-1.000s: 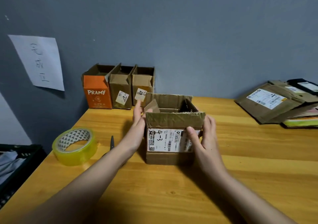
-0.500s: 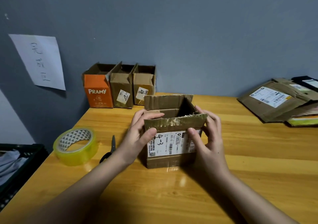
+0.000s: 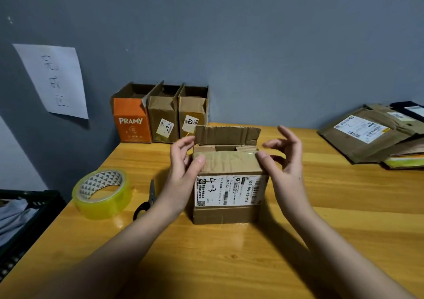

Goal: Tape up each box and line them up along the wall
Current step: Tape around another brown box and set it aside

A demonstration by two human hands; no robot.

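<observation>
A small brown cardboard box (image 3: 227, 213) with a white label marked "4-3" stands in the middle of the wooden table (image 3: 321, 229). Its near flap is folded down flat; its far flap still stands upright. My left hand (image 3: 183, 167) is at the box's left top corner, thumb pressing the near flap. My right hand (image 3: 283, 161) is at the right top corner, thumb on the flap, fingers spread in the air. A roll of clear yellowish tape (image 3: 102, 193) lies to the left, with black-handled scissors (image 3: 146, 200) beside it.
Three open boxes stand in a row against the grey wall: an orange "PRAMY" box (image 3: 132, 124) and two brown ones (image 3: 164, 119) (image 3: 192, 117). Flattened cardboard and envelopes (image 3: 371, 135) are piled at the right. A dark crate (image 3: 20, 209) sits beyond the table's left edge.
The near flap went from upright to folded flat over the box top. Both hands rose from the box's sides to its top corners. The side flaps are folded in.
</observation>
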